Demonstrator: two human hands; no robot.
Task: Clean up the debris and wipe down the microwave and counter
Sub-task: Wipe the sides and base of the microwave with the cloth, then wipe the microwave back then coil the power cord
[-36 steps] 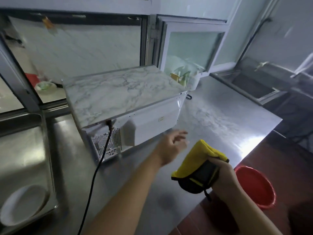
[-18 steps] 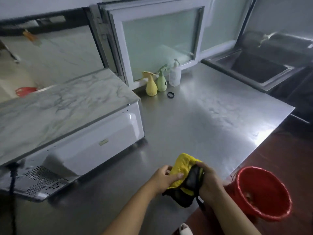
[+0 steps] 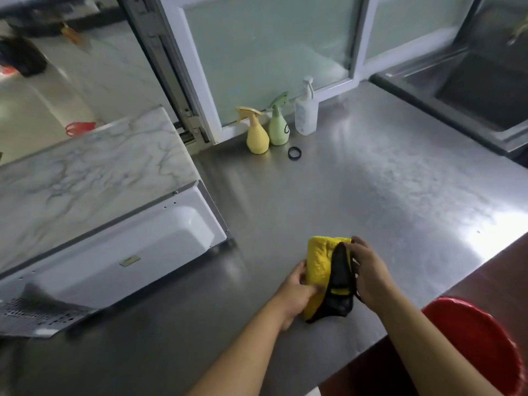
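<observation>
A yellow and black cleaning cloth (image 3: 321, 261) lies bunched on the steel counter (image 3: 357, 195) near its front edge. My left hand (image 3: 297, 290) grips the cloth's yellow left side. My right hand (image 3: 368, 270) pinches the black part on its right. The white microwave (image 3: 120, 252) with a marble-patterned top stands at the left, its back panel turned toward me.
A yellow spray bottle (image 3: 257, 135), a green spray bottle (image 3: 278, 124) and a white pump bottle (image 3: 306, 110) stand by the window. A black ring (image 3: 294, 152) lies in front of them. A red bucket (image 3: 483, 347) sits below the counter's edge at right. A sink (image 3: 485, 90) is far right.
My left hand came back from the microwave and took hold of the cloth. The view swung right, away from the microwave, and the cloth now rests lower on the counter.
</observation>
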